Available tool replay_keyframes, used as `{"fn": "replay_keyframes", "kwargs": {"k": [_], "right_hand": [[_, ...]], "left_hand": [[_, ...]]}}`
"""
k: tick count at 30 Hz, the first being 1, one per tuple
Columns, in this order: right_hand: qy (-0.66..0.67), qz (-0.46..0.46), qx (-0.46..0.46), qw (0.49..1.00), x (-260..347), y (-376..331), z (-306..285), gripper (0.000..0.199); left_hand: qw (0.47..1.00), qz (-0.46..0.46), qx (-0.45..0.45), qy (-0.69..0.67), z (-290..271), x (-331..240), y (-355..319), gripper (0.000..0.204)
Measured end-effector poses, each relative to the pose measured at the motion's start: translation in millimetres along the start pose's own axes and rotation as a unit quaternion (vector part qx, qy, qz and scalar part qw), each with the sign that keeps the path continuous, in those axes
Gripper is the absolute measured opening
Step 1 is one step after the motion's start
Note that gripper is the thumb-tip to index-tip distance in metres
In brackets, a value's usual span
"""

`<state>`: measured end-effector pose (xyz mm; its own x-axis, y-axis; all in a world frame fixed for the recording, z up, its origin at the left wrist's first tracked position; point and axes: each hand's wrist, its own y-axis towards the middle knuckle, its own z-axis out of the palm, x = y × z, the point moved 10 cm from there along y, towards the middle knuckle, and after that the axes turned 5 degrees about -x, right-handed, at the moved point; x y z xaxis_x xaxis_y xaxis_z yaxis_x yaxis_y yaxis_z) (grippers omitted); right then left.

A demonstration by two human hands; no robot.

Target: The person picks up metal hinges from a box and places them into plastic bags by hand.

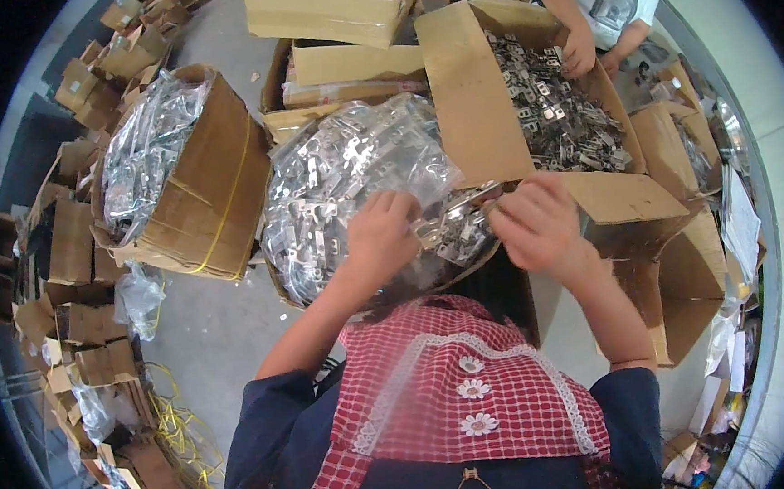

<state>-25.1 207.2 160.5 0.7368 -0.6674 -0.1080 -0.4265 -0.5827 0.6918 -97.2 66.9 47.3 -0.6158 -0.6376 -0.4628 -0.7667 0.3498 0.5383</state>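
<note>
A clear plastic bag [358, 147] full of flat silvery metal pieces with holes lies in the carton in front of me. At its near right side is a loose heap of small metal hardware parts [460, 235]. My left hand [382, 236] is closed at the heap's left side, against the bag; what its fingers grip is hidden. On the heap's right side, my right hand [541, 229] has its fingers curled and pinched around a small metal part, whose exact kind does not show.
An open carton of loose metal parts [555, 110] stands at the far right, where a co-worker's hand [579, 52] reaches in. To the left is a carton [205, 176] holding another filled plastic bag. Stacked cartons [78, 239] line the left side; yellow strapping [177, 423] lies on the floor.
</note>
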Motion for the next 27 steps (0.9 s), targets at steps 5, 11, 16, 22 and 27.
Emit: {"fn": "replay_keyframes", "kwargs": {"k": [5,11,16,22,27], "right_hand": [[0.034,-0.021,-0.04,0.998,13.1,-17.8,32.8,0.019],[0.056,0.067,-0.061,0.994,-14.3,-29.4,77.7,0.03],[0.129,0.303,0.002,0.944,-32.8,-42.9,113.1,0.032],[0.592,0.573,-0.038,0.566,-27.3,-91.2,163.7,0.055],[0.61,0.581,-0.062,0.535,-1.3,-105.8,166.2,0.053]], "left_hand": [[0.994,-0.052,0.04,-0.085,4.8,17.5,-4.8,0.03],[0.989,-0.077,0.048,-0.115,-2.7,21.5,-1.1,0.026],[0.994,-0.086,0.025,-0.061,1.1,34.4,-2.8,0.034],[0.992,-0.124,0.033,0.008,6.8,40.1,-7.4,0.025],[0.996,-0.09,0.01,0.008,8.1,35.0,-9.7,0.023]]}}
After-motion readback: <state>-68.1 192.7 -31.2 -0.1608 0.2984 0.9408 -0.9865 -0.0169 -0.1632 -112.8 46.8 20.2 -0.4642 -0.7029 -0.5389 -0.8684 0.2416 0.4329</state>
